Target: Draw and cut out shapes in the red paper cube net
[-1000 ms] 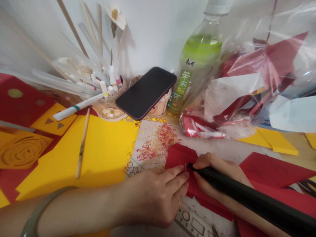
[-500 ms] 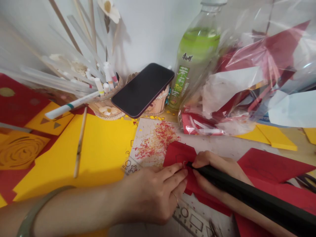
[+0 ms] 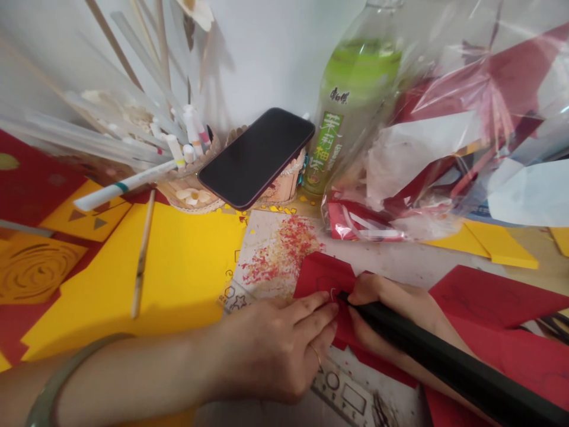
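Note:
In my right hand (image 3: 382,308) is a long black pen-shaped tool (image 3: 427,344), pinched close to its end. Its dark tip rests on a red paper piece (image 3: 322,270) and too little shows to tell its exact kind. A short pale curve and faint drawn lines mark the paper there. My left hand (image 3: 284,344) lies over the near left part of the same paper, fingers stretched out and pressing it down just left of the tip. A clear stencil ruler (image 3: 342,391) runs partly under my left hand.
Yellow sheets (image 3: 186,255) with a thin stick (image 3: 141,261) lie left. Behind stand a marker basket (image 3: 191,196), a phone (image 3: 258,157), a green drink bottle (image 3: 347,107) and a clear plastic bag (image 3: 422,172) of paper scraps. Red and yellow bits (image 3: 293,249) dot the work surface. More red paper (image 3: 493,296) lies right.
The pale curve on the red paper looks slightly longer. Both hands hold nearly the same place, and the view has shifted a little.

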Demonstrator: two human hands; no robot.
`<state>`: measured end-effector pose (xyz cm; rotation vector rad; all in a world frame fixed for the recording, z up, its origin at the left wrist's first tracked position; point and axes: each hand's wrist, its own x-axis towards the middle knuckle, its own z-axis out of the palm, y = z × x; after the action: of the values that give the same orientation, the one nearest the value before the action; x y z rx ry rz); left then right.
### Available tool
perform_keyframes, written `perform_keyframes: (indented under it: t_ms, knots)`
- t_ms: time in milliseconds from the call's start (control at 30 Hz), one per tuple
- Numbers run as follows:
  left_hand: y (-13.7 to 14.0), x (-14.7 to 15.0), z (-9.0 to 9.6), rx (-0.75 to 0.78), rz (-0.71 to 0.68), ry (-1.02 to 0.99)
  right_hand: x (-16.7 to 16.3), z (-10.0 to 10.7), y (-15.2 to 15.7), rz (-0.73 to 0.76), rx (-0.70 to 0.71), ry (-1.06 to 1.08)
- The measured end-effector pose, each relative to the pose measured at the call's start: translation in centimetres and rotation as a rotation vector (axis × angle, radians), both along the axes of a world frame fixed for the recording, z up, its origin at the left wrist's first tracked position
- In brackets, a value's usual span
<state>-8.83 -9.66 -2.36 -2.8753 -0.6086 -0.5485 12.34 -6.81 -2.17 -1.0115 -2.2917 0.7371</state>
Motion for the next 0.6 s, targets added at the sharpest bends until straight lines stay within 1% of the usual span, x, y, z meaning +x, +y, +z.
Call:
perform_keyframes:
  t_ms: [100,333,467,600]
  knots:
    - [0.1,0.0,0.0,-0.009,0.000,-0.008,0.0,0.0,-0.1,0.010,-0.007,0.004]
    - [0.0,0.0,0.2,-0.011,0.005,0.005,0.3,-0.8,-0.5,0.010,0.012,-0.091]
    - [0.0,0.0,0.2,-0.021,0.000,0.019,0.3,-0.9,-0.7,-0.006,0.048,-0.072]
    - [-0.1,0.0,0.2,-0.030,0.004,0.032,0.2,-1.1,-0.6,0.039,0.122,0.022]
